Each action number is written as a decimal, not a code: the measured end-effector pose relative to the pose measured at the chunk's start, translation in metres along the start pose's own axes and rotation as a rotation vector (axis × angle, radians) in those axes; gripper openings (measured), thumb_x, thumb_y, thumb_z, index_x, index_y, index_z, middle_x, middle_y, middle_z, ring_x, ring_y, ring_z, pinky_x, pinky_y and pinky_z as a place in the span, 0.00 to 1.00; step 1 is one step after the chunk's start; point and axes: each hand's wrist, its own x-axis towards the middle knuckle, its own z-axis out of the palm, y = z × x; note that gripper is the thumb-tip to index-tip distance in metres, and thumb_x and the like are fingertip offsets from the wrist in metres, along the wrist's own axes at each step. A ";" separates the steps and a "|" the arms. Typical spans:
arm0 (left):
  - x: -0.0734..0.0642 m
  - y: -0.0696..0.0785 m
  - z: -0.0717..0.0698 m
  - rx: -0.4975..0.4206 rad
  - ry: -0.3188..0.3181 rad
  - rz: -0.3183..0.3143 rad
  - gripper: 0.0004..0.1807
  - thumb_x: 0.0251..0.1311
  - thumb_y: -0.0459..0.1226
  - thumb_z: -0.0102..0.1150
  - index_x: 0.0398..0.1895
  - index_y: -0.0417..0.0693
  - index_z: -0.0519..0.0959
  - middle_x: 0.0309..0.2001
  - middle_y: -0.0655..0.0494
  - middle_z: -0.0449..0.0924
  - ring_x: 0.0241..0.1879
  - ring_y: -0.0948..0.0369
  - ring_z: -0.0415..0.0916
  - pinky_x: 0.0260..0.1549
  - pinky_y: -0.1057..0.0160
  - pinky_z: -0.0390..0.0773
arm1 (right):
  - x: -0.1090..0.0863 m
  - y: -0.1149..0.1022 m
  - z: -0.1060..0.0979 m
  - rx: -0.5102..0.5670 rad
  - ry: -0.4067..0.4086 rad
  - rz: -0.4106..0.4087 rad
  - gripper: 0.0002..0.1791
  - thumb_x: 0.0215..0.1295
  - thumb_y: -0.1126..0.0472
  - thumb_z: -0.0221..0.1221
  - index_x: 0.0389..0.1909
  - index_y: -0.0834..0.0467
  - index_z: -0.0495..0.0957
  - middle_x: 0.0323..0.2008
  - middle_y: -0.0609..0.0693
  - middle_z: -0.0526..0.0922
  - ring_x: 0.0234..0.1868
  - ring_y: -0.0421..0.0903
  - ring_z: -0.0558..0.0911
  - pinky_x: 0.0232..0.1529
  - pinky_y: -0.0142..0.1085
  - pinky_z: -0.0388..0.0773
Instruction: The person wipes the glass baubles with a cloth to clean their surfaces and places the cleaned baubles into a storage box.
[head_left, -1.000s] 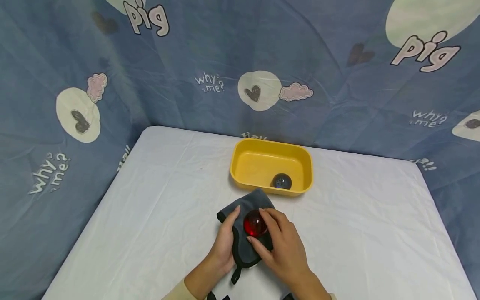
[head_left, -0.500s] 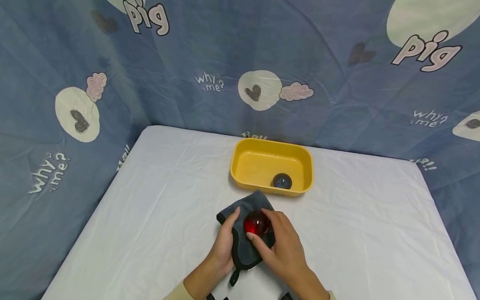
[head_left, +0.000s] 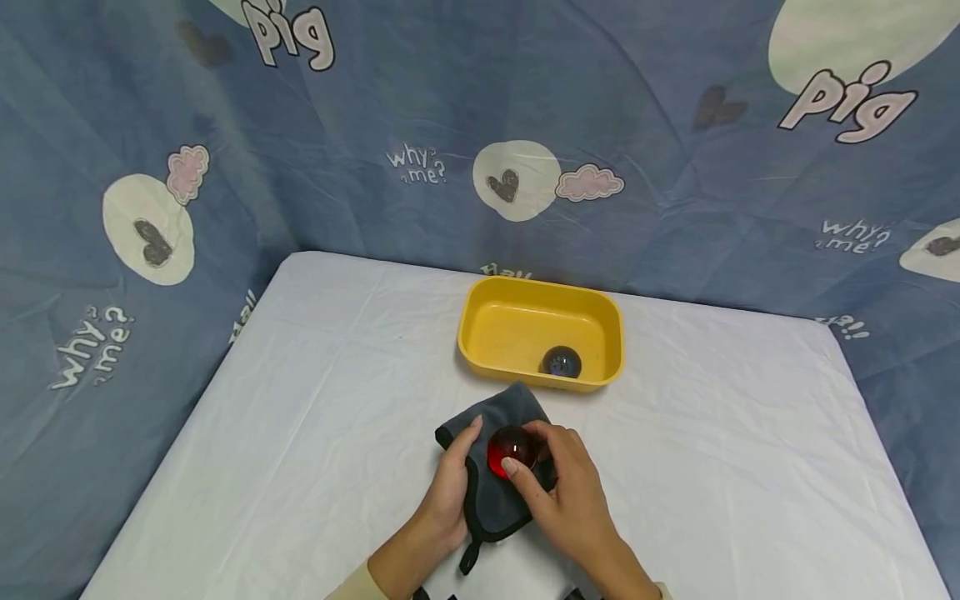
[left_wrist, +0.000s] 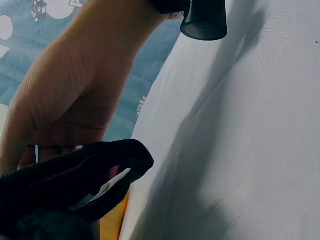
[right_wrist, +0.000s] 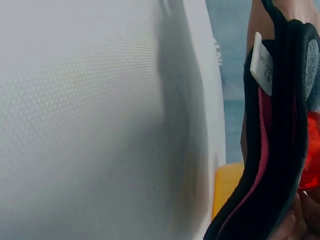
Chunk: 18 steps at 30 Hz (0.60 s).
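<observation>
A folded dark grey cloth (head_left: 498,504) with black edging and a hanging loop lies across my left hand (head_left: 447,492), which grips it with the thumb on top. On the cloth rests a glossy, see-through red ball (head_left: 504,454). My right hand (head_left: 573,492) pinches this ball between thumb and fingers from the right. In the right wrist view the cloth (right_wrist: 280,135) shows a pink inner layer and a white tag (right_wrist: 261,65), with the red ball (right_wrist: 312,150) against its far side. The left fingers are mostly hidden under the cloth.
Beyond the hands stands a yellow tray (head_left: 487,333) holding a dark, clear ball (head_left: 562,362) near its front right corner. A white cloth (head_left: 300,450) covers the table. Blue printed fabric (head_left: 360,100) hangs behind it and along the sides.
The right thumb and fingers have shifted slightly on the red ball, the thumb moving up over its front. The left hand and cloth stay nearly in place.
</observation>
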 end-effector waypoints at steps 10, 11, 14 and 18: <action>-0.002 0.004 0.002 0.034 0.032 0.044 0.43 0.78 0.60 0.42 0.85 0.47 0.46 0.83 0.46 0.48 0.80 0.50 0.49 0.77 0.51 0.54 | -0.005 0.004 0.006 -0.139 -0.006 -0.148 0.41 0.72 0.39 0.64 0.76 0.58 0.66 0.65 0.55 0.73 0.64 0.50 0.76 0.64 0.42 0.78; -0.002 0.004 0.002 0.030 0.025 0.046 0.43 0.78 0.60 0.41 0.84 0.46 0.47 0.83 0.46 0.48 0.80 0.50 0.49 0.77 0.51 0.54 | -0.005 0.004 0.007 -0.162 0.008 -0.184 0.39 0.74 0.39 0.61 0.75 0.59 0.67 0.66 0.57 0.73 0.64 0.52 0.76 0.64 0.43 0.78; -0.003 0.004 0.003 0.018 0.011 0.042 0.42 0.79 0.60 0.41 0.84 0.45 0.48 0.82 0.46 0.51 0.79 0.51 0.52 0.77 0.52 0.55 | -0.004 0.004 0.009 -0.209 0.068 -0.306 0.34 0.78 0.42 0.56 0.72 0.62 0.71 0.66 0.61 0.74 0.60 0.56 0.79 0.59 0.46 0.81; -0.003 0.005 0.003 0.024 0.015 0.038 0.43 0.78 0.61 0.41 0.84 0.45 0.49 0.81 0.47 0.52 0.78 0.52 0.53 0.77 0.53 0.56 | -0.001 0.003 0.009 -0.241 0.092 -0.375 0.31 0.79 0.44 0.55 0.69 0.64 0.73 0.63 0.61 0.76 0.54 0.56 0.80 0.53 0.49 0.82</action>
